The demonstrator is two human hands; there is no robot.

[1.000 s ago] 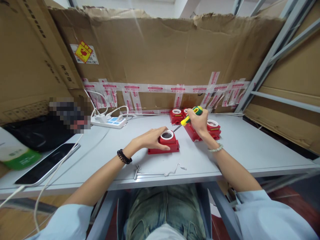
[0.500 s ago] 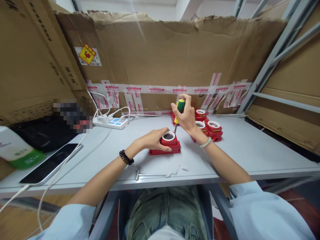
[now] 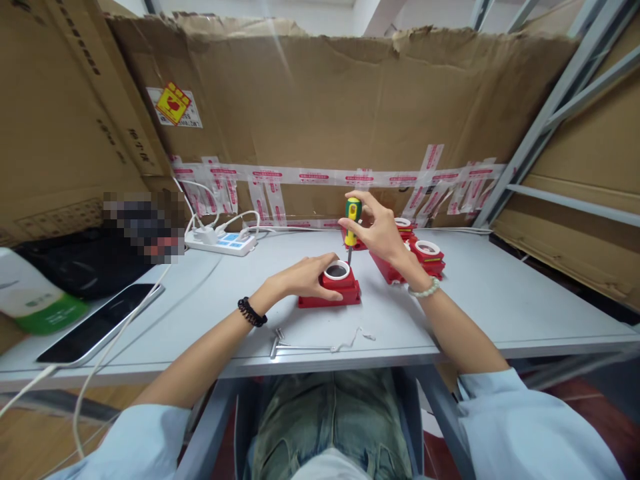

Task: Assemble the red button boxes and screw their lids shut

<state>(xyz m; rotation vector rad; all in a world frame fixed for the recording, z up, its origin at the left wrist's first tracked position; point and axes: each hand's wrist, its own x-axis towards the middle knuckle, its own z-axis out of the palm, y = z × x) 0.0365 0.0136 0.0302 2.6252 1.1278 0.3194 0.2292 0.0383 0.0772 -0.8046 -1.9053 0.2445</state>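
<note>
A red block-shaped housing with a white ring around a dark round opening on top rests on the table in front of me. My left hand grips it from the left, thumb along the near side and fingers behind. Upright at its far right corner stands a screwdriver with a green and yellow handle, its tip down by the housing. My right hand has thumb and forefinger at the handle. Where exactly the tip sits is too small to tell.
More red housings with white rings stand behind my right hand. A T-handled metal tool lies near the table's front edge. To the left are a phone, a white power strip and cables. Cardboard walls the back.
The screwdriver has gone from leaning right to nearly upright, and my right hand's fingers have shifted around its handle. My left hand stays on the red housing.
</note>
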